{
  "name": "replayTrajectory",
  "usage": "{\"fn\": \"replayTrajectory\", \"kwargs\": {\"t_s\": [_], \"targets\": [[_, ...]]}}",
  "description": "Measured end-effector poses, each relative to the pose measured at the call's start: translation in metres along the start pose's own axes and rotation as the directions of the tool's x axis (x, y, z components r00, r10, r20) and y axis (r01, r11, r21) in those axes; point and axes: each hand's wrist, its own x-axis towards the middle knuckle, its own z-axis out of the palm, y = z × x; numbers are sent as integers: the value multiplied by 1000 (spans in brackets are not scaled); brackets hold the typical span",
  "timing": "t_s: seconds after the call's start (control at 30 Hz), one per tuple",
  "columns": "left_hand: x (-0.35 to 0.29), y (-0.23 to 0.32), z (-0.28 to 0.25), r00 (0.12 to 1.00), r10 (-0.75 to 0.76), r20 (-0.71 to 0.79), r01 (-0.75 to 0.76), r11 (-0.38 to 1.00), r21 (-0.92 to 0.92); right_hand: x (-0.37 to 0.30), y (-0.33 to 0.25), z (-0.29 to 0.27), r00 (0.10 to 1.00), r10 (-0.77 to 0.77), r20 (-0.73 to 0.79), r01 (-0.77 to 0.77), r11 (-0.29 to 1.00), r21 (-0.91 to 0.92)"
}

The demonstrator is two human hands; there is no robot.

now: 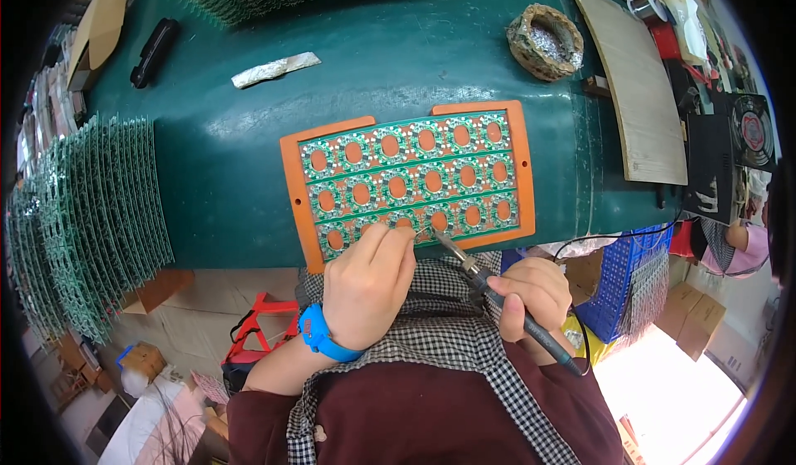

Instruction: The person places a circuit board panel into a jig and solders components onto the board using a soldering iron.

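A panel of green circuit boards (414, 165), in three rows with round openings, lies in an orange tray (292, 175) at the table's near edge. My right hand (535, 297) is closed round the handle of a soldering iron (463, 262), whose tip meets the nearest row of boards. Over that same row, my left hand (365, 278) pinches a thin solder wire (424, 229) between its fingertips, with the wire's end close to the iron's tip. Part of the nearest row is hidden under the left hand.
Stacked green boards stand on the left (108, 208) and at the far edge. Farther back lie a black handset-shaped object (154, 53), a crumpled pale strip (275, 70) and a rough brown bowl (522, 46). A wooden board (638, 92) lies right. The iron's black cord (587, 353) loops beside my right hand.
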Motion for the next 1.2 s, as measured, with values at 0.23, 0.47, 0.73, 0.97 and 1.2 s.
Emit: {"fn": "replayTrajectory", "kwargs": {"t_s": [0.23,0.47,0.73,0.97,1.2], "targets": [[2,1,-4,999,40,2,-40,998,43,-3,0,-2,1000,-11,-6,11,1000,-13],[18,-3,-2,990,3,-138,8,997,75,12,6,2,995,40,-94,-44,998,-34],[26,-10,4,998,13,-59,-7,995,104,27,12,7,999,52,-17,-52,998,-18],[33,-10,-4,998,19,-66,-14,997,72,28,14,6,998,55,-40,-56,998,-32],[54,-16,-3,994,-28,-106,37,996,83,50,21,9,993,115,-27,-116,993,-34]]}}
